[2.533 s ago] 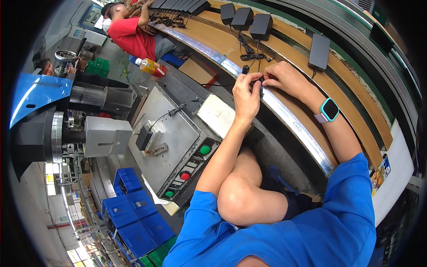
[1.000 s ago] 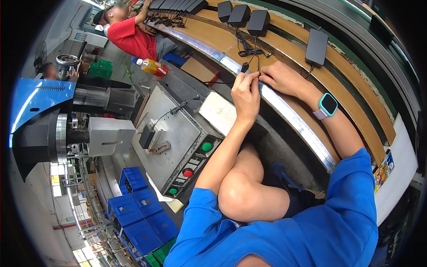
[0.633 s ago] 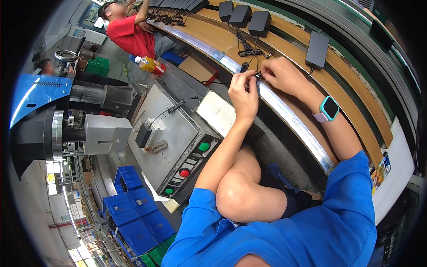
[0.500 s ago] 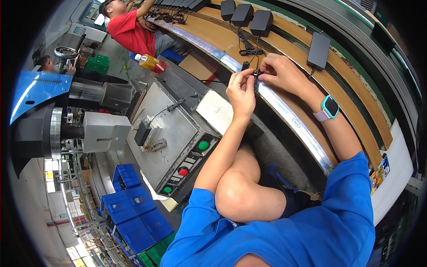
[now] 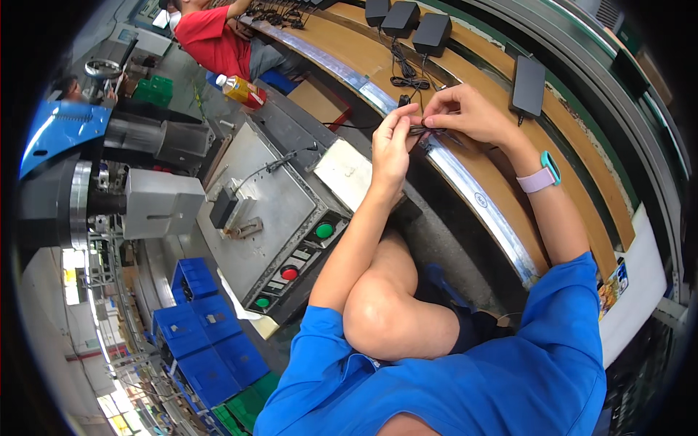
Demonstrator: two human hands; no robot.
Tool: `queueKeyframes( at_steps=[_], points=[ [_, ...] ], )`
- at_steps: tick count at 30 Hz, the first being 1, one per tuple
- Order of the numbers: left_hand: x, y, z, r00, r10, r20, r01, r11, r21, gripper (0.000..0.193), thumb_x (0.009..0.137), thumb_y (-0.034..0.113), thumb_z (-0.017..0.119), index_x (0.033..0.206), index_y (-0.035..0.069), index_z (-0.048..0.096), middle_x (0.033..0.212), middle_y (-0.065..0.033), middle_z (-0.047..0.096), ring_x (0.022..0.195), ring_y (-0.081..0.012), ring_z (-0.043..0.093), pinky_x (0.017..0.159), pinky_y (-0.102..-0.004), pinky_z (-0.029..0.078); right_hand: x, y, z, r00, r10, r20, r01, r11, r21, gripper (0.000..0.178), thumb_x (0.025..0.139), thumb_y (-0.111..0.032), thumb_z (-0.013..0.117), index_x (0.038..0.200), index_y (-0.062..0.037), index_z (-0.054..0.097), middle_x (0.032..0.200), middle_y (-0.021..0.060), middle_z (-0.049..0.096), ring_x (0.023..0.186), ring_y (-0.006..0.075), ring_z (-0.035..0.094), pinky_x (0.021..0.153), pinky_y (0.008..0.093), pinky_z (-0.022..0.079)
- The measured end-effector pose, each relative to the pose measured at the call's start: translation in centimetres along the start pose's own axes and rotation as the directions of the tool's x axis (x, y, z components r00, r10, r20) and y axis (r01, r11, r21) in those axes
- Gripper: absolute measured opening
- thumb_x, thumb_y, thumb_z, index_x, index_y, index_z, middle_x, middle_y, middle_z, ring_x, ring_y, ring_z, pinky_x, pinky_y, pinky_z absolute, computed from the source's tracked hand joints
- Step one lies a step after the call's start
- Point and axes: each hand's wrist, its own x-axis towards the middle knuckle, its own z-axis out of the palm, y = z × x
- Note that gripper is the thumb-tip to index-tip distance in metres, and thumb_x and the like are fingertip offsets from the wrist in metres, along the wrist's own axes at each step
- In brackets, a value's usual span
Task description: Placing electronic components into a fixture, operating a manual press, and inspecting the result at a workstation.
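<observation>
My left hand (image 5: 392, 151) and my right hand (image 5: 471, 116) meet above the metal-edged front of the wooden conveyor. Both pinch a thin black cable (image 5: 417, 131) between thumb and fingers; part of it is hidden by the fingertips. Just beyond them lies a bundled black cord (image 5: 408, 81), leading to a black power adapter (image 5: 432, 35). Another black adapter (image 5: 528, 87) rests to the right of my right hand, its cord running down toward that wrist. Two more adapters (image 5: 400, 19) stand farther back on the slats.
At left is a metal bench fixture (image 5: 269, 196) holding a small black block (image 5: 224, 208), with green and red buttons (image 5: 289, 272) on its front. A bottle (image 5: 242, 92) stands behind it. Blue bins (image 5: 207, 341) sit lower left. A co-worker in a red shirt (image 5: 206, 36) sits farther along.
My right wrist has turned, and my left fingers have straightened somewhat. More of the cable now shows stretched between my hands. The whole view has shifted slightly.
</observation>
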Motion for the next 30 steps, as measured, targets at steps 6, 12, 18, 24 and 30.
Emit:
queueKeyframes(
  at_steps=[6,12,18,24,30],
  points=[
    [-0.8,2.9,0.5,0.988,-0.012,0.151,0.031,0.991,-0.128,0.029,0.103,0.014,0.048,0.128,0.0,0.054,0.105,-0.0105,0.065,0.091,-0.0154,0.066,0.081,-0.0255,0.053,-0.8,-2.9,-0.6,0.999,-0.048,0.023,0.041,0.97,0.24,0.014,0.091,-0.013,0.068,0.096,0.0006,0.067,0.089,0.0023,0.068,0.086,0.0066,0.061,0.077,0.0225,0.049],
    [-1.8,3.9,-0.1,0.982,0.057,0.179,-0.053,0.998,-0.028,0.027,0.097,0.01,0.06,0.121,-0.002,0.055,0.098,-0.0078,0.065,0.082,-0.0126,0.066,0.076,-0.0248,0.053,-0.8,-3.5,-0.9,1.0,-0.016,-0.002,0.016,0.985,0.173,0.017,0.093,-0.015,0.067,0.102,-0.0001,0.067,0.092,0.0029,0.067,0.088,0.0075,0.061,0.079,0.0227,0.049],
    [-1.6,3.3,-0.9,0.991,0.073,0.111,-0.064,0.995,-0.081,0.031,0.093,0.008,0.066,0.121,0.001,0.055,0.092,-0.0034,0.064,0.081,-0.0093,0.063,0.072,-0.0222,0.05,-1.0,-4.6,0.0,0.968,0.236,0.088,-0.251,0.899,0.359,0.021,0.095,-0.019,0.065,0.103,0.0011,0.067,0.088,0.0034,0.066,0.077,0.0086,0.062,0.067,0.0198,0.049],
    [-2.0,3.4,-1.3,0.991,0.125,0.048,-0.128,0.989,0.07,0.035,0.091,0.011,0.07,0.123,0.003,0.057,0.09,-0.0019,0.064,0.077,-0.0064,0.06,0.07,-0.0208,0.048,-1.1,-3.7,-0.5,0.956,0.273,0.106,-0.292,0.904,0.312,0.019,0.093,-0.015,0.068,0.102,0.0016,0.068,0.083,0.0031,0.066,0.069,0.0074,0.061,0.056,0.0171,0.045],
    [-2.5,4.1,-1.8,0.968,0.227,0.103,-0.248,0.831,0.497,0.027,0.085,0.014,0.075,0.108,0.001,0.067,0.082,-0.0023,0.063,0.072,-0.006,0.059,0.065,-0.0219,0.048,-0.9,-3.5,-0.3,0.966,0.254,0.052,-0.259,0.939,0.226,0.011,0.088,-0.007,0.072,0.095,0.0011,0.069,0.079,0.0012,0.065,0.068,0.0061,0.059,0.054,0.0178,0.042]
  ],
)
